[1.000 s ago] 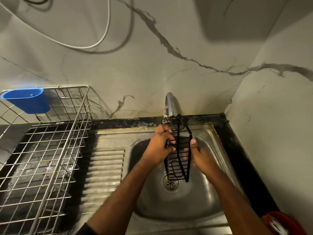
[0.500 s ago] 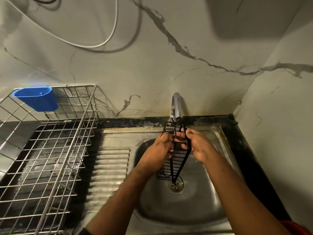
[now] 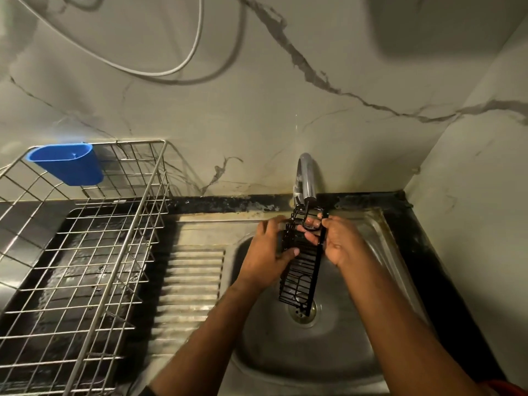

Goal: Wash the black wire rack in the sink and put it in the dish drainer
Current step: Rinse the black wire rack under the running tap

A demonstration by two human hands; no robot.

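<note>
The narrow black wire rack with its grid bottom and low wire sides [image 3: 302, 261] hangs over the round steel sink bowl [image 3: 337, 347], held in the air and touching nothing but the hands. Its long axis runs from the back edge of the sink toward the front, tilted: the far end sits high, just under the spout of the curved chrome tap [image 3: 306, 178], while the near end dips low over the drain [image 3: 301, 311]. Whether water is running cannot be told.

Both hands grip the upper half. The left hand [image 3: 270, 254] curls round the rack's left side rail, thumb across the grid. The right hand [image 3: 337, 244] pinches the right rail near the top, fingers showing through the wires. The hands stand close together with only the rack's width between them, so the lower half hangs free.

The large steel wire dish drainer [image 3: 85, 252] sits well to the left, on the black table past the ribbed steel draining board [image 3: 194, 281], with a blue plastic cup [image 3: 67, 164] hooked on its back rail. The left hand is the nearer one to it. By my judgement, washing is not finished; once it is, the rack must travel leftward across the draining board, and its long axis already lies roughly in line with the drainer's length.
</note>
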